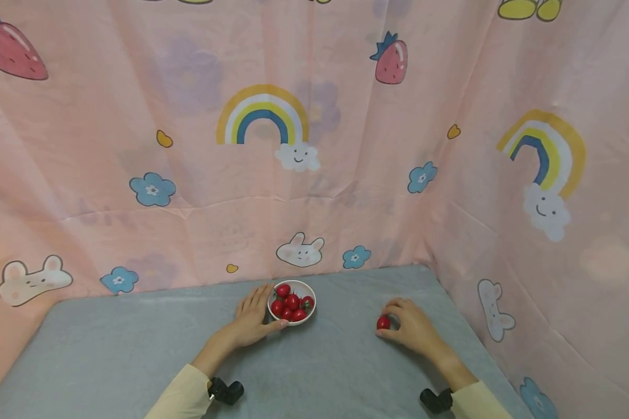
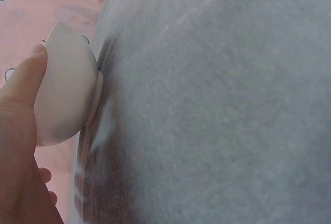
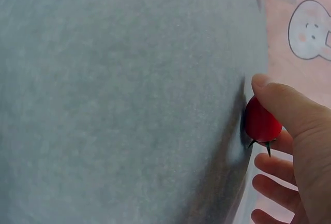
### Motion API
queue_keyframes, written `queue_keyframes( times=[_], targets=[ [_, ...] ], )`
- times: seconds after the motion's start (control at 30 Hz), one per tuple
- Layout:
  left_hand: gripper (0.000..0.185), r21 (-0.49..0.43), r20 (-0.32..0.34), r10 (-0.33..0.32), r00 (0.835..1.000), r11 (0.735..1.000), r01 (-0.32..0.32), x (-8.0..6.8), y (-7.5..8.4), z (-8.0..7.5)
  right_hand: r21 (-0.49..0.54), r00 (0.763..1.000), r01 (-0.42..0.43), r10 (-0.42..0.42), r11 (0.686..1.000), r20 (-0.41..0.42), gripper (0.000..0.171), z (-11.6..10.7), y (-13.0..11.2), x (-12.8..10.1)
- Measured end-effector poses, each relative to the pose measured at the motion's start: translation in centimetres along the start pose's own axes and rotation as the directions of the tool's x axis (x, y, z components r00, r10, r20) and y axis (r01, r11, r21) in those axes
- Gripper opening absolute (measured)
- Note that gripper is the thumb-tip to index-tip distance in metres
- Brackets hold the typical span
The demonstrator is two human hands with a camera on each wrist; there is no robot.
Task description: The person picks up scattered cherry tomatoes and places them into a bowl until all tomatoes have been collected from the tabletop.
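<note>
1. Head view: the left hand (image 1: 253, 319) cups the white bowl (image 1: 311, 313) on the grey cloth (image 1: 136, 337), thumb along its near side, fingers round its left wall; the fingers behind the bowl are partly hidden
2. The bowl holds red tomatoes (image 1: 291, 302); their count is hard to tell, as they overlap
3. The right hand (image 1: 413, 327), well apart to the right, pinches one tomato (image 1: 383, 322) against the cloth, fingers curled over it
4. Right wrist view: the thumb (image 3: 282, 100) covers that tomato's (image 3: 261, 122) top; its green stem shows below
5. Left wrist view: only the bowl's (image 2: 64, 87) outer wall shows, contents hidden; the thumb (image 2: 23, 79) presses it
6. Both forearms are cut off by the frame's lower edge
</note>
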State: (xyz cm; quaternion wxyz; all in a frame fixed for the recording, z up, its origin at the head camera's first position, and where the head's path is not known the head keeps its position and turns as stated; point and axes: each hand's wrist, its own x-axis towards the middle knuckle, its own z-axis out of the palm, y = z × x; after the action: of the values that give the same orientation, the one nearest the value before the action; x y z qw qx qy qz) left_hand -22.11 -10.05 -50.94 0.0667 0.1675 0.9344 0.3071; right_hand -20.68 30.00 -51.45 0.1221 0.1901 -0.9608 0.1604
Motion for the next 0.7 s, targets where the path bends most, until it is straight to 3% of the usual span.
queue_keyframes(
  times=[0.33, 0.7],
  targets=[
    [0.1, -0.009, -0.004, 0.001, 1.0, 1.0, -0.001, 0.1, -0.1, 0.1, 0.014, 0.999, -0.011, 0.01, 1.0, 0.039, 0.04, -0.3, -1.7, 1.7],
    [0.101, -0.012, -0.002, 0.0, 1.0, 1.0, 0.0, 0.1, -0.2, 0.1, 0.023, 0.991, 0.05, -0.053, 0.998, 0.121, 0.04, -0.7, -5.7, 7.0]
  ],
)
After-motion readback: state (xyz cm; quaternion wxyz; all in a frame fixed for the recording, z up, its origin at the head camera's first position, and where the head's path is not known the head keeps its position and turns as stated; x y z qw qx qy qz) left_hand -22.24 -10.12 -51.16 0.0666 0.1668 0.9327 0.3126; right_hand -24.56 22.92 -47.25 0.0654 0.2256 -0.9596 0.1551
